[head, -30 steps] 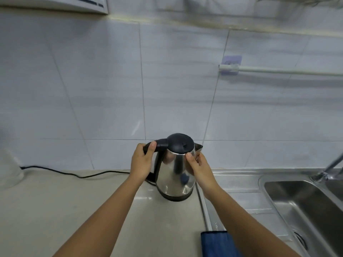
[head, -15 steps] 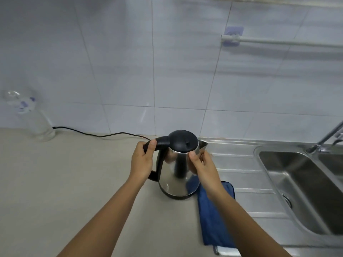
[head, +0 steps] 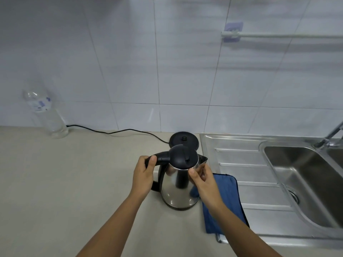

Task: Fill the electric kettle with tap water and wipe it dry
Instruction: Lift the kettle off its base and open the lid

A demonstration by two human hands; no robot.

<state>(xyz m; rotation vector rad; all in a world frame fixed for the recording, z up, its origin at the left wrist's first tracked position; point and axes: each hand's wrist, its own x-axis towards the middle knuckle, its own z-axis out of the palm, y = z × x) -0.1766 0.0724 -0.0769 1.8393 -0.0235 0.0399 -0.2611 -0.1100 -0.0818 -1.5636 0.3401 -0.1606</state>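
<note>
A steel electric kettle (head: 177, 188) with a black lid and handle is held upright above the counter, off its round black base (head: 183, 140), which sits just behind it. My left hand (head: 143, 176) grips the black handle. My right hand (head: 203, 179) holds the kettle's upper body below the spout, thumb near the lid's rim. The lid is closed. A blue cloth (head: 225, 204) lies flat on the draining board to the right of the kettle, partly under my right forearm. The tap (head: 332, 135) stands at the far right, over the sink (head: 304, 180).
A black power cord (head: 115, 131) runs from the base along the wall to the left. A clear plastic bottle (head: 46, 115) stands at the back left of the beige counter (head: 65, 191). A white rail (head: 278, 35) is fixed on the tiled wall.
The kettle has come off its base and moved toward me, so the base now shows behind it. The view has tilted down, showing more of the cloth and sink.
</note>
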